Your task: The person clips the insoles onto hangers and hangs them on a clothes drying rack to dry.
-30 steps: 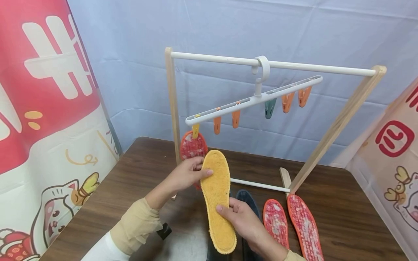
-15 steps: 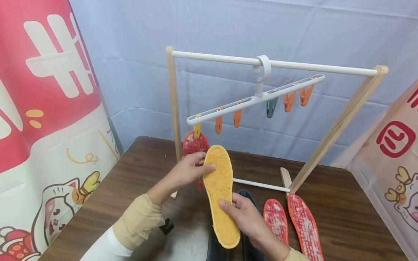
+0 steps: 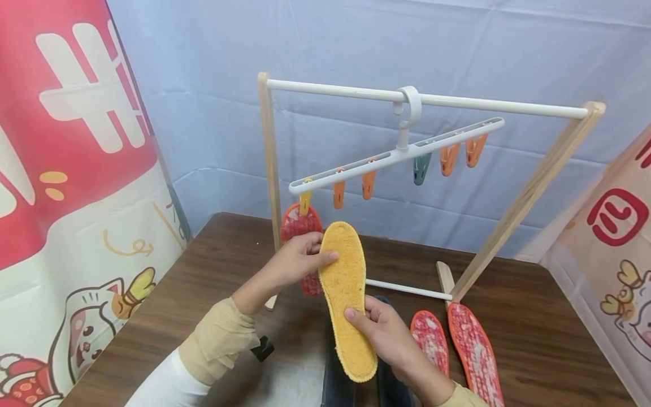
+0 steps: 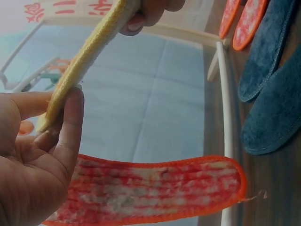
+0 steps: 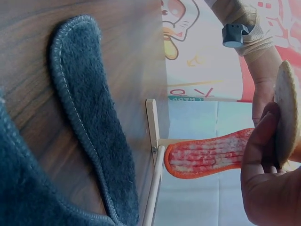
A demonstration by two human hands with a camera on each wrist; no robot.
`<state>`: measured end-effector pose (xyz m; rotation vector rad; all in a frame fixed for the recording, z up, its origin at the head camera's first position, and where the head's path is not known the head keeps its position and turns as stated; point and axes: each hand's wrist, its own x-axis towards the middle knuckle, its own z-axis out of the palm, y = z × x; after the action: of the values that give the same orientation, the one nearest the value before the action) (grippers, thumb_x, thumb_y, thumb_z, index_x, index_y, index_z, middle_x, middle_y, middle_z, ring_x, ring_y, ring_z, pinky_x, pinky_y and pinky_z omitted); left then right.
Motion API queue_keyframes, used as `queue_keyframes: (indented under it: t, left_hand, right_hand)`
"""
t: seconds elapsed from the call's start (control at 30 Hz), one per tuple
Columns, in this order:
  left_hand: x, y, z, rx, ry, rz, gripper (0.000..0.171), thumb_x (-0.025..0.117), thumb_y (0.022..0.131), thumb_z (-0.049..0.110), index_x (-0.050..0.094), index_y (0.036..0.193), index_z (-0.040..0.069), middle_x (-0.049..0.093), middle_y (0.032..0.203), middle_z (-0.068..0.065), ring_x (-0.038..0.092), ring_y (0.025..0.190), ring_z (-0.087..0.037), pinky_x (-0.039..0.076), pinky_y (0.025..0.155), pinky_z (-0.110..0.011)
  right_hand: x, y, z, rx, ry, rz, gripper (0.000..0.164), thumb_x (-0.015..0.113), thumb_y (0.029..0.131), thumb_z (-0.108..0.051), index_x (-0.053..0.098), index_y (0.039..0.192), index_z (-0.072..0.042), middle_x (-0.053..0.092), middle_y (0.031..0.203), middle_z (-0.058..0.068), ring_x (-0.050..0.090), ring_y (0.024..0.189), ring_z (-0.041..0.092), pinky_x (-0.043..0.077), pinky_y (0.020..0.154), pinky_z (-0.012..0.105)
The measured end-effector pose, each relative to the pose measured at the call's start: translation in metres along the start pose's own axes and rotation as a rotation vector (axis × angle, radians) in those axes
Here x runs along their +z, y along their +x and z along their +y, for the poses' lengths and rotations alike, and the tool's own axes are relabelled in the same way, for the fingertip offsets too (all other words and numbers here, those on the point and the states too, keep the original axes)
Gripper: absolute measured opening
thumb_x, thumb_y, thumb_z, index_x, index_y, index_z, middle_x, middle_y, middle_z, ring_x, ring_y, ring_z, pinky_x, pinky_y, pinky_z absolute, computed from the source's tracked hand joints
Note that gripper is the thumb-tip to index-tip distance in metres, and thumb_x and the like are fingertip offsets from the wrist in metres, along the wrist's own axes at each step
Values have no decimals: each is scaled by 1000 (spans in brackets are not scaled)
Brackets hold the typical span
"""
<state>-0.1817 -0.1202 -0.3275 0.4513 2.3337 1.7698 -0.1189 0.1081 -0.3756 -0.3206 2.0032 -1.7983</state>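
Observation:
Both hands hold a fuzzy yellow insole (image 3: 346,282) upright in front of the rack. My left hand (image 3: 300,260) pinches its upper left edge, thumb on the yellow face and fingers behind. Lower down on the right edge, my right hand (image 3: 383,330) grips it the same way. Just behind the left hand a red-and-white insole (image 3: 300,220) hangs from a yellow clip (image 3: 304,203) at the near left end of a white clip hanger (image 3: 356,168). In the left wrist view the yellow insole (image 4: 87,56) shows edge-on, above the hanging red insole (image 4: 160,188).
The hanger hooks over the white bar (image 3: 335,89) of a wooden-sided rack (image 3: 529,198). Orange clips (image 3: 368,185) and a green clip (image 3: 421,169) hang along it. Two red insoles (image 3: 475,350) lie at the right; two dark blue insoles (image 5: 94,113) lie beneath the hands.
The yellow insole and both hands have moved slightly up and to the right. The hanger and the hanging red insole sway a little. Both hands keep their hold.

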Motion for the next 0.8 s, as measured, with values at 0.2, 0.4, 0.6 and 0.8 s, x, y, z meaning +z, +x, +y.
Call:
queue_keyframes:
  t: [0.2, 0.4, 0.6, 0.8]
  left_hand:
    - [0, 3, 3, 15, 6, 4, 36, 71, 97, 26, 62, 125, 4, 77, 98, -7, 74, 87, -19, 60, 78, -35]
    - [-1, 5, 4, 24, 18, 5, 39, 69, 98, 27, 58, 127, 4, 76, 97, -7, 74, 86, -19, 60, 79, -36]
    - [0, 7, 6, 43, -17, 5, 44, 68, 99, 26, 52, 134, 4, 75, 103, -9, 74, 88, -20, 59, 80, -36]
    - [1, 8, 12, 51, -109, -13, 50, 64, 101, 18, 41, 141, 0, 70, 117, -17, 74, 91, -22, 59, 84, -45]
  right_hand:
    - [-1, 2, -2, 3, 0, 4, 47, 58, 104, -30, 56, 134, 6, 75, 102, 14, 74, 86, 22, 60, 73, 36]
    - [-2, 3, -4, -11, -2, 8, 47, 59, 104, -28, 55, 135, 6, 75, 102, 14, 74, 85, 22, 60, 73, 36]
    - [-4, 4, -7, -55, -29, 4, 46, 61, 103, -28, 57, 133, 7, 74, 101, 15, 73, 83, 22, 60, 72, 34]
    - [-6, 5, -9, -64, -37, -12, 47, 61, 103, -29, 56, 134, 6, 74, 102, 15, 73, 84, 22, 60, 73, 34]
